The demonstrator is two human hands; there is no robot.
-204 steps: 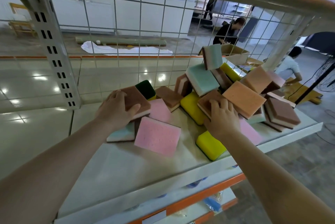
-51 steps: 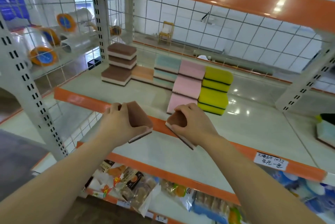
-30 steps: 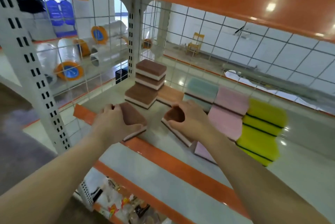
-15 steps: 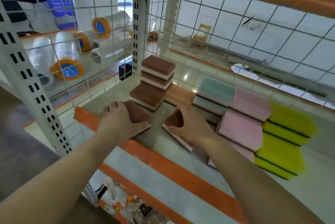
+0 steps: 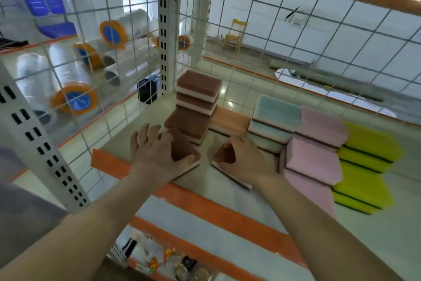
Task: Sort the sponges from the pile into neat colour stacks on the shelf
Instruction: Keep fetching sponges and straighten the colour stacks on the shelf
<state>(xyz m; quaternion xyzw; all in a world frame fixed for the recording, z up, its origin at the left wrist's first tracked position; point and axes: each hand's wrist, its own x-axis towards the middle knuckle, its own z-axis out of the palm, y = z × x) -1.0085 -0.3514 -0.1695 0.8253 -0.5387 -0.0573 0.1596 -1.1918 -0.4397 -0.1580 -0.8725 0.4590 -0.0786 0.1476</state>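
Two brown sponges are in the person's hands above the front of the shelf (image 5: 227, 192), one in each. Far left, behind the wire grid side panel (image 5: 75, 57), clear film rolls (image 5: 68, 89) with orange and blue ends lie on a neighbouring shelf, with blue plastic items (image 5: 43, 3) above them. A white perforated upright (image 5: 43, 144) stands at the near left corner.

The left hand (image 5: 157, 153) grips a brown sponge with a white underside (image 5: 184, 155), fingers spread over its top and thumb curled along its near edge; the sponge is tilted and sits just in front of the brown stack (image 5: 196, 103). That stack stands at the back left of the shelf, its upper sponges set back from the lowest one, which lies nearest the hand.

The right hand (image 5: 246, 162) holds a second brown sponge (image 5: 227, 164), fingers curled over its top, so that only one brown corner and a pale edge show. It is held tilted near the shelf surface, just beside the teal and pink stacks.

An orange sponge (image 5: 230, 121) lies flat between the brown stack and the teal stack (image 5: 275, 123). Next comes the pink stack (image 5: 316, 151), stepped toward the front edge, then the yellow stack (image 5: 366, 167) touching its right side. Below, the orange shelf edge (image 5: 227, 210) runs across, and packaged goods (image 5: 168, 260) show on the lower shelf.
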